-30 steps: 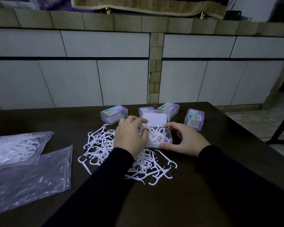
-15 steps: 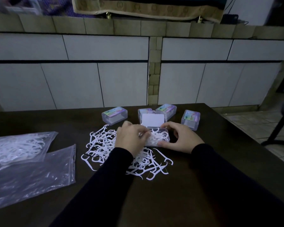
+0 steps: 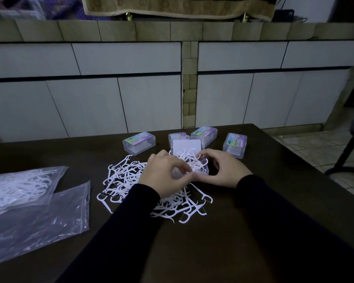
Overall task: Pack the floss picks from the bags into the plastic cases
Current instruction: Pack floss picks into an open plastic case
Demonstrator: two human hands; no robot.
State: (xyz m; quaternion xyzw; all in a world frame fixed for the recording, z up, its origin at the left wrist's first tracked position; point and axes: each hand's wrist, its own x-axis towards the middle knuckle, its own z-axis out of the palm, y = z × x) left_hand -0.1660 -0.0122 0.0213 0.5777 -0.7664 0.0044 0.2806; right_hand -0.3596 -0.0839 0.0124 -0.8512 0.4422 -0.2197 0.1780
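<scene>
Open clear case (image 3: 200, 170) sits mid-counter, lid up w/ white card inside, heaped w/ white floss picks. Loose pile of picks (image 3: 127, 180) spreads in front & left. 4 closed cases (image 3: 139, 142) behind. 2 clear bags (image 3: 39, 221) far left, one w/ picks.

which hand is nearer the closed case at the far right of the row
Right. The right hand lies just in front and left of that closed case; the left hand is farther left.

open case (image 3: 200, 170) at table (image 3: 253, 231) centre, heaped with picks, between left hand (image 3: 164, 176) and right hand (image 3: 225, 172); loose floss picks (image 3: 127, 180) in front and to its left; four closed cases (image 3: 139, 142) behind; two bags (image 3: 35, 221) at far left.
</scene>
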